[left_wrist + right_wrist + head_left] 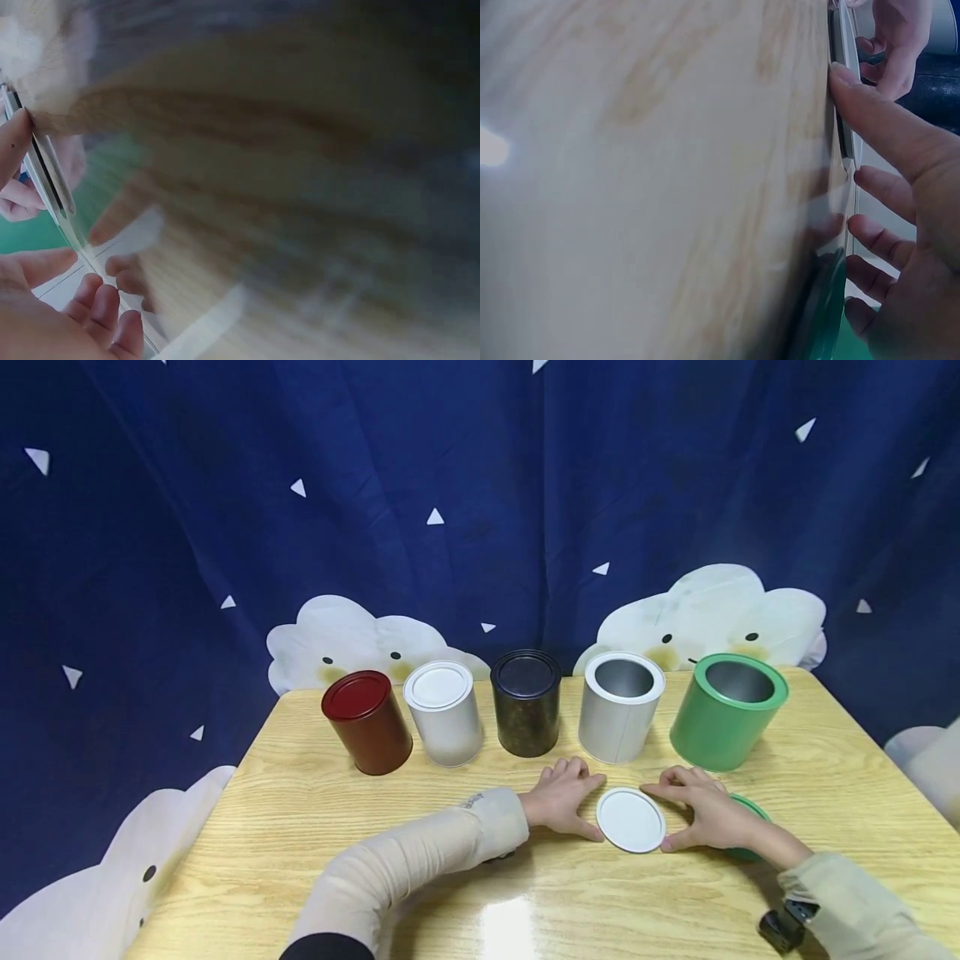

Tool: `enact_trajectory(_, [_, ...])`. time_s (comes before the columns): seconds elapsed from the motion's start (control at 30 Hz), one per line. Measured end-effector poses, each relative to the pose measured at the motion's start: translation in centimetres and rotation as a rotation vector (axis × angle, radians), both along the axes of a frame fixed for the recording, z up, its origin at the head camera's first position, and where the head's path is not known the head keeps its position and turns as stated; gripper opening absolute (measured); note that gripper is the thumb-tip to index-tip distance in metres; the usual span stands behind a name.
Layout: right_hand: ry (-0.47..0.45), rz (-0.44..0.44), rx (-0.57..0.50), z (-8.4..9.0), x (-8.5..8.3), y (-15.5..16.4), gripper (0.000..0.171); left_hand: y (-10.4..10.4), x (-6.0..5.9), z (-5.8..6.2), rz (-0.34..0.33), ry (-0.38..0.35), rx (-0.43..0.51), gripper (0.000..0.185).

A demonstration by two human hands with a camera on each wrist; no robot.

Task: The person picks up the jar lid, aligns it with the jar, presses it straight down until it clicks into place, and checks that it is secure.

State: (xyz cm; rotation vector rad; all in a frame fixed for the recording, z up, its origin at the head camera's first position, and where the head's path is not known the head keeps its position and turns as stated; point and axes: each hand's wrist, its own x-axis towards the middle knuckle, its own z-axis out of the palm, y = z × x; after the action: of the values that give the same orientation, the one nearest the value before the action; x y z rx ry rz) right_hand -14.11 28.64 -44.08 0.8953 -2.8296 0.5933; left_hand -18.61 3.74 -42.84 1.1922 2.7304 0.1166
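A round white lid [632, 820] lies on the table between my two hands. To its left, my left hand [561, 797] has its fingers spread, the thumb by the lid's near left edge. On the other side is my right hand [701, 810], thumb right at the rim and fingers loosely bent. In the right wrist view the thumb [870, 112] meets the edge of the lid [845, 82]. A green lid [753, 807] is partly hidden under the right hand and wrist. Behind the hands stand an uncovered white can [615, 727] and an uncovered green can [716, 722].
Farther left in the same row stand three lidded cans: dark red [372, 731], white [450, 727] and black [528, 722]. A blue curtain [480, 460] with clouds hangs behind the wooden table [300, 810]. Black straps and a small device [783, 927] sit at my right wrist.
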Motion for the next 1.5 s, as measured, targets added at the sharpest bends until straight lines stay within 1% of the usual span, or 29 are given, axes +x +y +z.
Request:
enact_trajectory(0.2, [0.037, 0.030, -0.023, -0.3, -0.1, -0.1, 0.074, 0.4, 0.2, 0.1, -0.019, 0.007, -0.040, 0.071])
enact_trajectory(0.37, [0.039, 0.041, -0.036, -0.3, -0.1, -0.3, 0.073, 0.6, 0.3, 0.2, -0.036, 0.030, -0.063, 0.065])
enact_trajectory(0.6, [-0.019, 0.053, -0.043, -0.1, -0.2, -0.4, 0.076, 0.7, 0.5, 0.4, -0.047, 0.044, -0.086, 0.067])
enact_trajectory(0.73, [-0.014, 0.086, -0.047, 0.0, -0.3, -0.4, 0.077, 0.7, 0.4, 0.3, -0.047, 0.040, -0.079, 0.069])
enact_trajectory(0.9, [-0.019, 0.093, -0.042, -0.2, -0.3, -0.3, 0.076, 0.6, 0.3, 0.3, -0.059, 0.020, -0.070, 0.070])
enact_trajectory(1.03, [-0.020, 0.111, -0.077, 0.3, -0.2, -0.3, 0.072, 0.3, 0.2, 0.5, -0.080, 0.004, -0.041, 0.068])
enact_trajectory(1.27, [-0.011, 0.106, -0.142, 1.1, -0.1, -0.4, 0.071, -0.3, -0.2, 1.3, -0.115, -0.040, 0.054, 0.070])
enact_trajectory(1.4, [0.009, 0.099, -0.158, 1.5, -0.2, -0.3, 0.071, -0.4, -0.5, 1.7, -0.123, -0.058, 0.115, 0.070])
enact_trajectory(1.5, [0.020, 0.093, -0.157, 1.7, -0.1, -0.3, 0.072, -0.5, -0.6, 1.8, -0.133, -0.063, 0.146, 0.070])
